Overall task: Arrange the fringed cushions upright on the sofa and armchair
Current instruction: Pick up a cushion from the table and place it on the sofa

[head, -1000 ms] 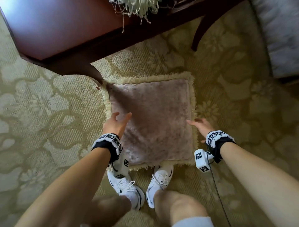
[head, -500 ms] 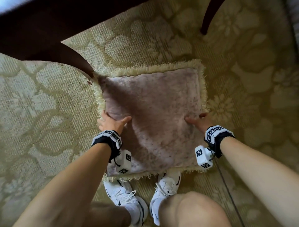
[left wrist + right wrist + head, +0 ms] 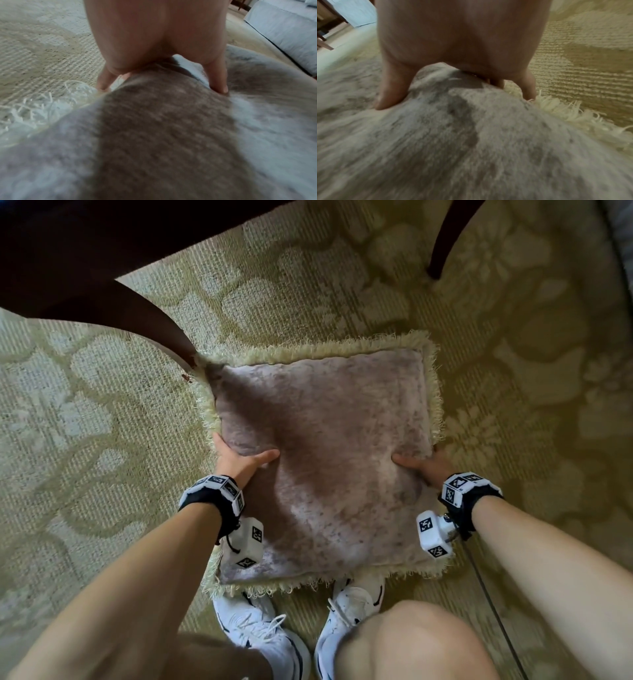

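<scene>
fringed cushion lies flat on the patterned rug (one corner touching a dark chair leg), left hand and right hand gripping its side edges

The square plush cushion is mottled mauve-grey with darker and paler patches, edged all round in a pale cream yarn fringe. The woven carpet beneath is olive-gold with large pale floral shapes. The curved wooden furniture leg is dark reddish-brown. The laced sneakers are white with black trim. The wrist bands are black, carrying white blocks with black square markers.
</scene>
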Demonstrator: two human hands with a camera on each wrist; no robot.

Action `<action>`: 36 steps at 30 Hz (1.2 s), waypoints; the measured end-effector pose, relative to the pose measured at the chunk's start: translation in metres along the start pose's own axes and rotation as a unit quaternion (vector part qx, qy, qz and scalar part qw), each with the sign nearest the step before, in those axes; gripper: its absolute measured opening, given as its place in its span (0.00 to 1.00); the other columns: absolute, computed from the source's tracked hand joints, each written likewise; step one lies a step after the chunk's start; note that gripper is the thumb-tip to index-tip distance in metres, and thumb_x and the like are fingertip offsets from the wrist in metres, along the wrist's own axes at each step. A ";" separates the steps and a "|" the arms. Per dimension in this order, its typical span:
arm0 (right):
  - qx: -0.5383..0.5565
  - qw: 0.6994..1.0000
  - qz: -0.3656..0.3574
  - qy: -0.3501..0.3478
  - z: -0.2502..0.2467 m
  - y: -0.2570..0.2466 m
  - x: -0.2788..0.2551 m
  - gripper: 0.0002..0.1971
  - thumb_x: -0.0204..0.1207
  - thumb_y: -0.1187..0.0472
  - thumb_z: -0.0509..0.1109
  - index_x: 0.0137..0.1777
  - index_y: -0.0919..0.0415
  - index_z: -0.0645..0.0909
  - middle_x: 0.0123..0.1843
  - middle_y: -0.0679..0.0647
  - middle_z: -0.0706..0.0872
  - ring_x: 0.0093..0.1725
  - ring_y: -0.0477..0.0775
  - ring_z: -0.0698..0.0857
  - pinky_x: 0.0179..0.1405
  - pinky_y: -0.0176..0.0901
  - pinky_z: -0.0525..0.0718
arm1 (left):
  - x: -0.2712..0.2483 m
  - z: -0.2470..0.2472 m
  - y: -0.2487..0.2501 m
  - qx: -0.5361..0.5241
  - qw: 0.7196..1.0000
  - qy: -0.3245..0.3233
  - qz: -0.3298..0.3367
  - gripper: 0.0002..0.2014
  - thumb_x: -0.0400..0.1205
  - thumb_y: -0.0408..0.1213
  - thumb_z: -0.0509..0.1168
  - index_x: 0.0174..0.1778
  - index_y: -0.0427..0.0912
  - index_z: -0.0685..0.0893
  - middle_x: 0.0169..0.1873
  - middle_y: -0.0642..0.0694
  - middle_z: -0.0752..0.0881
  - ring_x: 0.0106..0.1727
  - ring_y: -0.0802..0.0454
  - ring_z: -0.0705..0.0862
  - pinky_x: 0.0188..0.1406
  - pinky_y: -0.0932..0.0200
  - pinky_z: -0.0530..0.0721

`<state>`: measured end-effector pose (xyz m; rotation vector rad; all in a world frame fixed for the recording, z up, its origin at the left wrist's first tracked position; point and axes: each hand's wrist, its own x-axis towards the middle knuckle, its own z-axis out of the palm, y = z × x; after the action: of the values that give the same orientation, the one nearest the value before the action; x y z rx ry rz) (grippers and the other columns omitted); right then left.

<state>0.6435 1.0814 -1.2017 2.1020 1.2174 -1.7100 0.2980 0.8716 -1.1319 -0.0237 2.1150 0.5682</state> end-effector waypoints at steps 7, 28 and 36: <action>0.046 0.997 0.006 -0.053 0.003 -0.044 -0.118 0.44 0.46 0.46 0.90 0.64 0.59 0.84 0.53 0.56 0.92 0.49 0.57 0.92 0.44 0.46 0.88 | -0.048 -0.007 0.001 -0.078 0.996 0.009 0.040 0.56 0.61 0.53 0.84 0.80 0.45 0.60 0.66 0.48 0.78 0.64 0.48 0.79 0.68 0.52 0.75; 0.158 0.986 -0.035 0.049 -0.129 -0.085 -0.385 0.67 0.35 0.30 0.87 0.78 0.50 0.66 0.64 0.51 0.85 0.63 0.57 0.85 0.71 0.57 0.78 | -0.312 -0.074 0.137 -0.018 0.985 -0.013 0.168 0.72 0.49 0.76 0.76 0.85 0.50 0.49 0.78 0.36 0.68 0.78 0.39 0.69 0.79 0.40 0.67; 0.216 0.967 -0.080 0.107 -0.212 -0.148 -0.532 0.53 0.56 0.40 0.86 0.78 0.58 0.66 0.71 0.52 0.76 0.70 0.55 0.76 0.65 0.41 0.68 | -0.454 -0.110 0.246 0.046 0.970 -0.011 0.240 0.72 0.47 0.75 0.78 0.83 0.49 0.51 0.76 0.36 0.71 0.75 0.37 0.73 0.75 0.42 0.74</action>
<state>0.6959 1.0489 -0.6130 2.5560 1.1814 -2.0143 0.4197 0.9583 -0.6259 0.5573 2.1281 0.7444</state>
